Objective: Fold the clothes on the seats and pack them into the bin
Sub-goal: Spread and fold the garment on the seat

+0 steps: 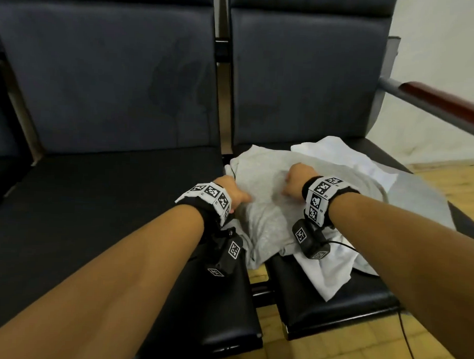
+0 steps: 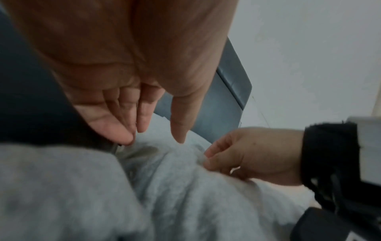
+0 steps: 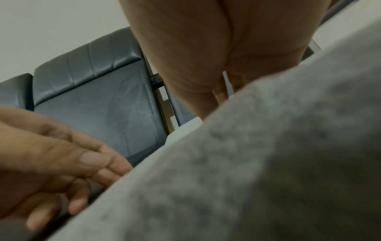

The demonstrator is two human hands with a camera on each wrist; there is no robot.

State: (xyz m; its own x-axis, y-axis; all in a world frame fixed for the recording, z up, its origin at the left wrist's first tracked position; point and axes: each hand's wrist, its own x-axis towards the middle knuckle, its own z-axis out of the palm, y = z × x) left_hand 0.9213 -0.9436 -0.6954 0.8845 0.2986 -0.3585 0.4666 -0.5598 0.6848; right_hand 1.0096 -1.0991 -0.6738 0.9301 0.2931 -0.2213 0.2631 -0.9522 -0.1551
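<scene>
A crumpled grey garment (image 1: 267,212) lies on the right seat (image 1: 333,314), hanging a little into the gap between the seats. Under and behind it lies a white garment (image 1: 338,161). My right hand (image 1: 295,178) is curled on top of the grey garment; the left wrist view shows the right hand (image 2: 208,159) pinching a fold of the grey garment (image 2: 185,203). My left hand (image 1: 235,195) is at the cloth's left edge, and in its own wrist view the left hand (image 2: 153,137) has straight fingers pointing down at the cloth. No bin is in view.
The left seat (image 1: 94,228) is dark and bare. A metal armrest with a red-brown pad (image 1: 443,100) runs along the right. Yellow floor tiles show between and in front of the seats, with a thin black cable (image 1: 407,343) on them.
</scene>
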